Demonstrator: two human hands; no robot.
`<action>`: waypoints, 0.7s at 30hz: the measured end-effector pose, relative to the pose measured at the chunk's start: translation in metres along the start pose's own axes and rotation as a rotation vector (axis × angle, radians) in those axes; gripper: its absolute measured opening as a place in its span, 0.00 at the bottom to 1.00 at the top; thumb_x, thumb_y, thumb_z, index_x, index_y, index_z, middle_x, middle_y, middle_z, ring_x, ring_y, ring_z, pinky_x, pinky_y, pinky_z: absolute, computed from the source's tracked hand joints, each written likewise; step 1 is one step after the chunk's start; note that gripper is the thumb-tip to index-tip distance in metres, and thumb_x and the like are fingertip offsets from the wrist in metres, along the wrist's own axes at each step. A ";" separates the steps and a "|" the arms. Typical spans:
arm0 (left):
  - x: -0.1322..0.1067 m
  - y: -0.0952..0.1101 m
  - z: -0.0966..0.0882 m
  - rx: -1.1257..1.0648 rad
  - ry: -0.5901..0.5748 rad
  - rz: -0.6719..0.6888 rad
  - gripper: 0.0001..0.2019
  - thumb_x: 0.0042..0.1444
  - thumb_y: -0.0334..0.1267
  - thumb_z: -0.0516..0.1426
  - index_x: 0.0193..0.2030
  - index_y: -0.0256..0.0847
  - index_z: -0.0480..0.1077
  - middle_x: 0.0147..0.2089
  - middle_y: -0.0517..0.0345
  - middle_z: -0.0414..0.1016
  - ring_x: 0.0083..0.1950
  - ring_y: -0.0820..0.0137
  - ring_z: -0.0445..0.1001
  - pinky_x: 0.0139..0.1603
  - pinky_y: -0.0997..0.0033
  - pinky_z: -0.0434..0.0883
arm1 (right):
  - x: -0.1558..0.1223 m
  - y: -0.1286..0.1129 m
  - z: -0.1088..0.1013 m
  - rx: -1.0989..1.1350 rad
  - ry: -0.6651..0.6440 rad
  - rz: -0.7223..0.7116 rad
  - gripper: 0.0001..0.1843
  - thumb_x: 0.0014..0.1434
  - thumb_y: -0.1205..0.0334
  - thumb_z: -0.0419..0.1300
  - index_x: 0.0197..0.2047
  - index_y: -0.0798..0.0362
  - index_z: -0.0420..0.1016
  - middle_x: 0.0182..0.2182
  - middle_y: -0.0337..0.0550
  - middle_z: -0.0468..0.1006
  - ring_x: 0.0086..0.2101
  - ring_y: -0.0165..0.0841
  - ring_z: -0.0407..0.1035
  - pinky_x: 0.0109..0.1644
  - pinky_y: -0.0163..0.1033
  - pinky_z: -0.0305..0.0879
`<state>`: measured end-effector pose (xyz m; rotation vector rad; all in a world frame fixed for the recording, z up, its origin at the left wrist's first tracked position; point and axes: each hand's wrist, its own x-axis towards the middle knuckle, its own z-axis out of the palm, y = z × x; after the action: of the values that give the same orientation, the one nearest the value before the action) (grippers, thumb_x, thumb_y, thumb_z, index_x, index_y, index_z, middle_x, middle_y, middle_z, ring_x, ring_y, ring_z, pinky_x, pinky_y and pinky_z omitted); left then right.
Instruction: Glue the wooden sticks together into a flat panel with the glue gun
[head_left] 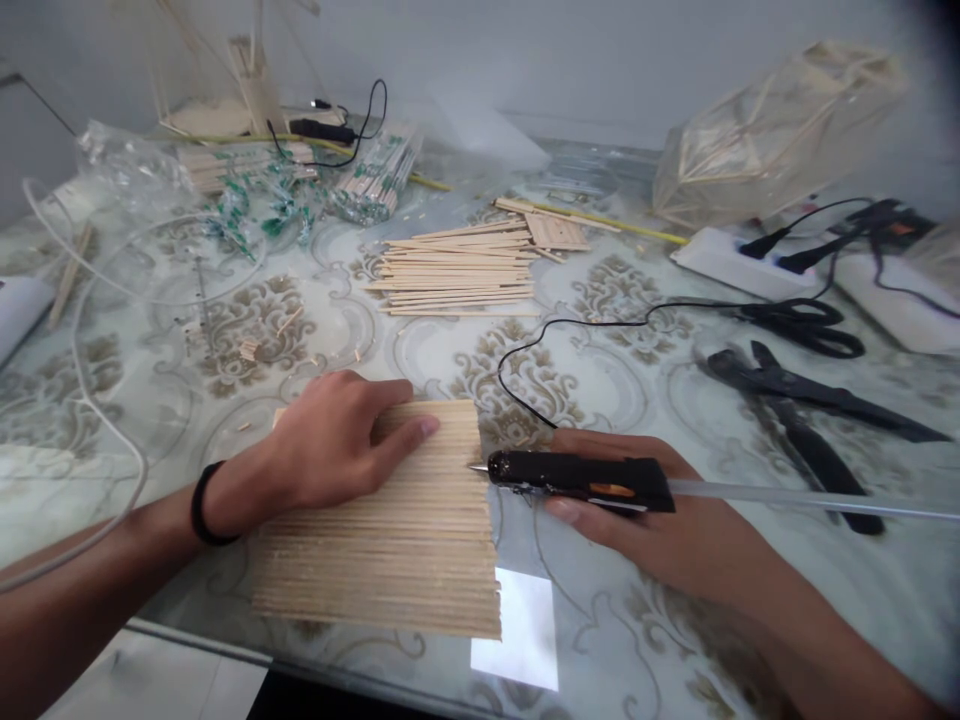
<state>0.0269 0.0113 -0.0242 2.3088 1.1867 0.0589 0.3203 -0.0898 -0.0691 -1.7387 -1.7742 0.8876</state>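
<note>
A flat panel of thin wooden sticks (390, 560), laid side by side, lies on the table in front of me. My left hand (345, 435) holds it from above, thumb on the sticks and the other fingers bent toward the far edge, their tips hidden. In my right hand (630, 530) is a black hot glue gun (585, 480), fingers closed around it. Its metal nozzle points left and meets the panel's right edge in this view; I cannot tell whether it touches. A translucent glue stick (810, 497) sticks out of the gun's back end.
Loose wooden sticks (457, 270) lie behind the panel. Black scissors (802, 325), pliers (795, 430) and a white power strip (742, 262) are at right, the gun's cord running between. Bagged sticks (379, 175) and a wrapped stick frame (772, 140) stand farther back. A white cable (86, 390) crosses the left.
</note>
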 end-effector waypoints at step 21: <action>-0.003 -0.001 0.002 -0.016 -0.015 0.023 0.24 0.66 0.58 0.48 0.26 0.42 0.56 0.20 0.64 0.57 0.23 0.73 0.56 0.29 0.67 0.51 | 0.010 -0.033 -0.002 0.012 -0.119 -0.357 0.07 0.64 0.51 0.65 0.40 0.41 0.82 0.31 0.39 0.83 0.29 0.41 0.78 0.36 0.46 0.78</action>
<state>0.0251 0.0087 -0.0254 2.3051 1.1479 0.0596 0.2998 -0.0784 -0.0443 -1.3232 -2.0660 0.8563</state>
